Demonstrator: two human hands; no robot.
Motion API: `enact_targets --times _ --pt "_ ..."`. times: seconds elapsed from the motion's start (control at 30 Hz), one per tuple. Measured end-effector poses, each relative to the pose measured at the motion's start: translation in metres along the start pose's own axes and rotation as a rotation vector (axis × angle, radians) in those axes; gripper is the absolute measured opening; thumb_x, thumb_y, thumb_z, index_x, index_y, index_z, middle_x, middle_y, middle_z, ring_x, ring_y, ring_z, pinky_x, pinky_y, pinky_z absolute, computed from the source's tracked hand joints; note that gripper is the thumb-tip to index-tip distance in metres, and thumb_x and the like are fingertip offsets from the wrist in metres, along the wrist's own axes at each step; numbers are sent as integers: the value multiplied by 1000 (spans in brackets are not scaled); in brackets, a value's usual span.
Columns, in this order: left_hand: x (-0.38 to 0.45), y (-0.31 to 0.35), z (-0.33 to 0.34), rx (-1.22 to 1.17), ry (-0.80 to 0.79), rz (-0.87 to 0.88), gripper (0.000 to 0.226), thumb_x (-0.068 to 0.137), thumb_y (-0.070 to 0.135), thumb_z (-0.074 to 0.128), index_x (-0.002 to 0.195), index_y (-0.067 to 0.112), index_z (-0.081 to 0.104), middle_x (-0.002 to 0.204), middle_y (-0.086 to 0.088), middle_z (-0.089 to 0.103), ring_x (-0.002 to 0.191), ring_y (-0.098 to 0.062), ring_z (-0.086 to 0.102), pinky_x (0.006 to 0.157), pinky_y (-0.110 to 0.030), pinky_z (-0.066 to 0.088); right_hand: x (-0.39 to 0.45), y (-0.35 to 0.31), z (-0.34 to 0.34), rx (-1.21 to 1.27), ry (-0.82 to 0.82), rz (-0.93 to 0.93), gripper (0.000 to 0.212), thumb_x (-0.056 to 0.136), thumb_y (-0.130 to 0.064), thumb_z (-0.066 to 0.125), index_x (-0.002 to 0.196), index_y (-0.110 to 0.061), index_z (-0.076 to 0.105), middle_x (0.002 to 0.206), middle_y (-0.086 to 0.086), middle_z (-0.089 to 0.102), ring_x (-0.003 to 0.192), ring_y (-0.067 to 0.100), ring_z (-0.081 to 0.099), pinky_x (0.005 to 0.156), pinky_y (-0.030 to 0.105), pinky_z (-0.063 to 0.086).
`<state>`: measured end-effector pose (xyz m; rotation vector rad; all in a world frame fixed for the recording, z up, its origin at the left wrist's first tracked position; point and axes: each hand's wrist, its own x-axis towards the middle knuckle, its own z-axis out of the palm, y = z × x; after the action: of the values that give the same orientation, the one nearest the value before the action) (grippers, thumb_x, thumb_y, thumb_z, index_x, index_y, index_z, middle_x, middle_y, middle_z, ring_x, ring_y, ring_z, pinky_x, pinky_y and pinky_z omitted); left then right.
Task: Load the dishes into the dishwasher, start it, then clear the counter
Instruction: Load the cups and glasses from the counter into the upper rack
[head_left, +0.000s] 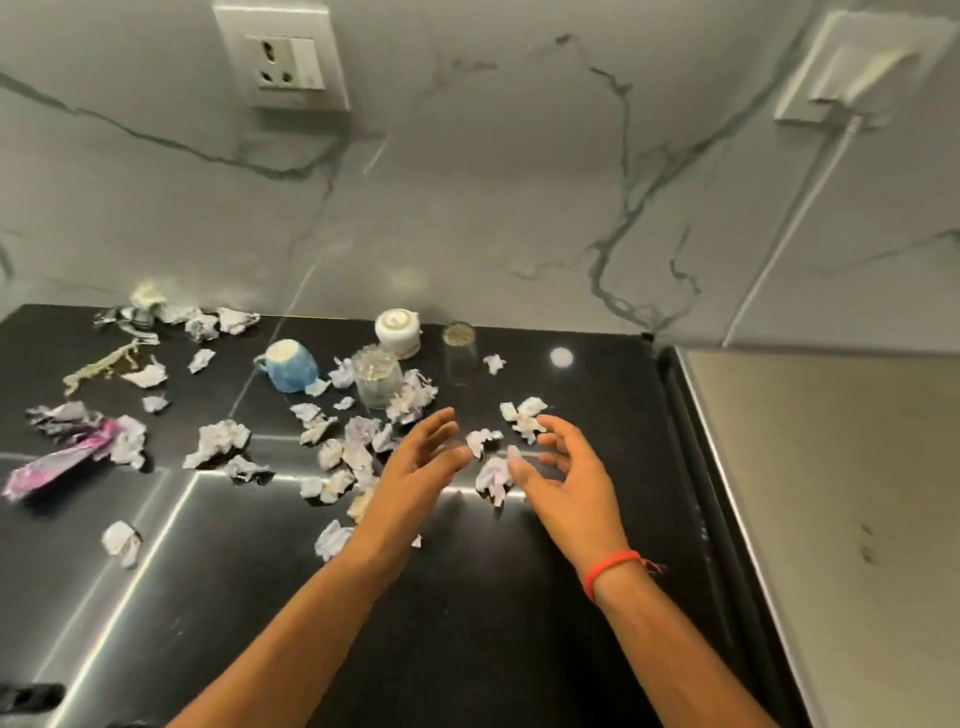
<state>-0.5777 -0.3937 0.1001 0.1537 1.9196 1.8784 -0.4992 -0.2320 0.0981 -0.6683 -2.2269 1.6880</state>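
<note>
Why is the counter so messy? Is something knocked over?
Crumpled paper scraps lie scattered across the black counter, plus a purple wrapper at the left. The blue cup sits upside down. Both open hands hover over the scraps.

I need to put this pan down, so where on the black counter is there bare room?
Bare: the near stretch of the counter under the forearms, and the right strip between the right hand and the counter's right edge. Crowded: paper scraps across the left and middle, around the blue cup, upturned glass and white cup.
</note>
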Motion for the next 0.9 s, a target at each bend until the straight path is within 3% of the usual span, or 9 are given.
enact_targets --times 0.2,0.33,0.5,0.63,0.77,0.9 --pt "45 5 -43 -4 231 42 48 97 13 63 141 29 53 139 8 56 123 -2 54 101 -26 43 57 -30 50 -148 -189 9 55 86 -31 76 135 -33 52 124 -6 55 114 11 55 96 28 48" --pt "79 -4 -71 4 361 44 52 91 13 65 138 33 52 137 6 59 122 -8 59 107 -40 48 88 -41 86 -211 -298 21 58 86 -31 75 138 -31 50 121 -9 55 113 9 54 99 27 46" --pt "120 -5 -94 337 382 -11 81 85 27 70 156 27 31 157 -2 40 144 -21 39 118 -48 35 107 -48 127 -188 -383 82 53 88 -26 73 137 -30 51 124 -8 57 107 8 57 92 22 46" --pt "151 -5 -96 522 325 -41 97 85 33 76 161 20 17 165 -7 24 152 -27 20 122 -50 25 121 -46 143 -66 -410 188 35 93 -16 64 120 -36 54 132 -3 58 111 10 59 90 22 47" --pt "171 -13 -99 659 331 -10 86 76 41 82 148 22 40 152 -5 40 142 -27 35 115 -50 35 129 -43 140 30 -379 268 50 92 -10 63 139 -23 51 135 1 58 116 12 58 99 26 48" --pt "175 -14 -103 765 376 22 85 68 52 87 141 27 51 155 -2 40 141 -25 36 115 -50 33 124 -37 120 114 -322 301 48 93 -10 64 137 -24 51 130 1 59 111 7 59 87 15 47"
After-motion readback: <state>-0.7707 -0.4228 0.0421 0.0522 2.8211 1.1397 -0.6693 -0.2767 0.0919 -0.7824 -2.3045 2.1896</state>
